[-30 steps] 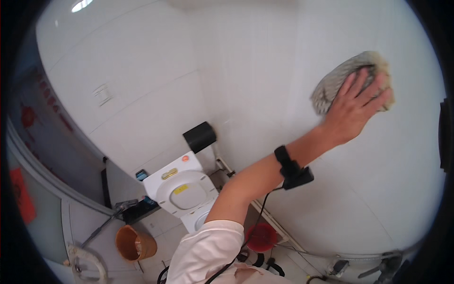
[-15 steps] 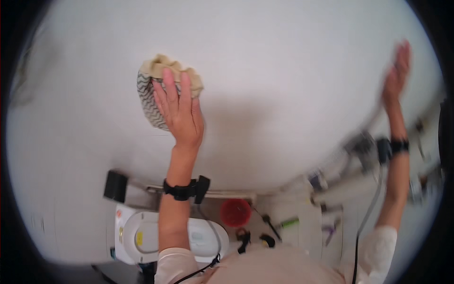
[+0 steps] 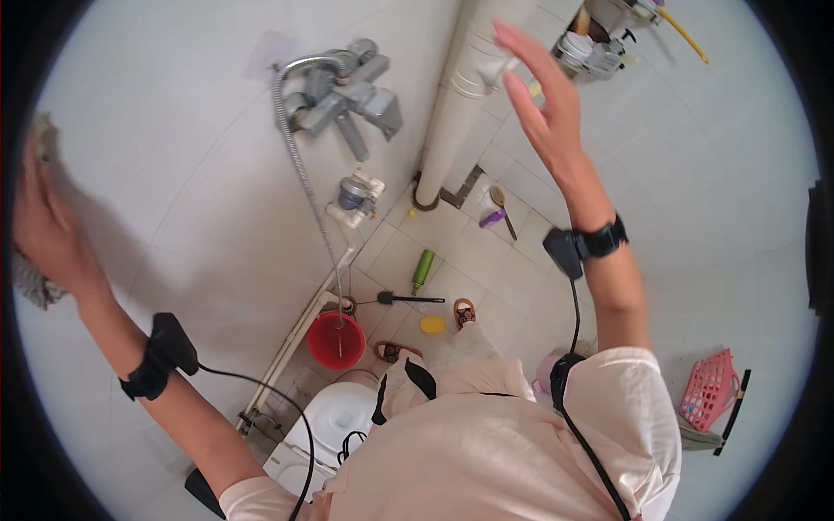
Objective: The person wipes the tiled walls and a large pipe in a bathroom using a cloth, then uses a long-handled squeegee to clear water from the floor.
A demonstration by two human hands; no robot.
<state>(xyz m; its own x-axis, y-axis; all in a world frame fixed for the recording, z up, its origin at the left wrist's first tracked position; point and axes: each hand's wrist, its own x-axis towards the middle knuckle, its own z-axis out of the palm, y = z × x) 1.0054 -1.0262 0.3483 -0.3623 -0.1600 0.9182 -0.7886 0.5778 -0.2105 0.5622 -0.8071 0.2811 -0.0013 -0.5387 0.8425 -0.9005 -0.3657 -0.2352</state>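
Half-hidden cloth (image 3: 36, 285), long axis near-upright

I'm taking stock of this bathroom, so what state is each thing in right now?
Left hand: fingers extended, over the cloth
Cloth: against the wall, mostly hidden
Right hand: raised, empty, thumb apart from fingers
Red bucket: upright, uncovered
Toilet: bowl uncovered
Mixer tap: no running water visible; handle setting unclear
Green bottle: lying on the floor
Long-handled brush: lying on the floor
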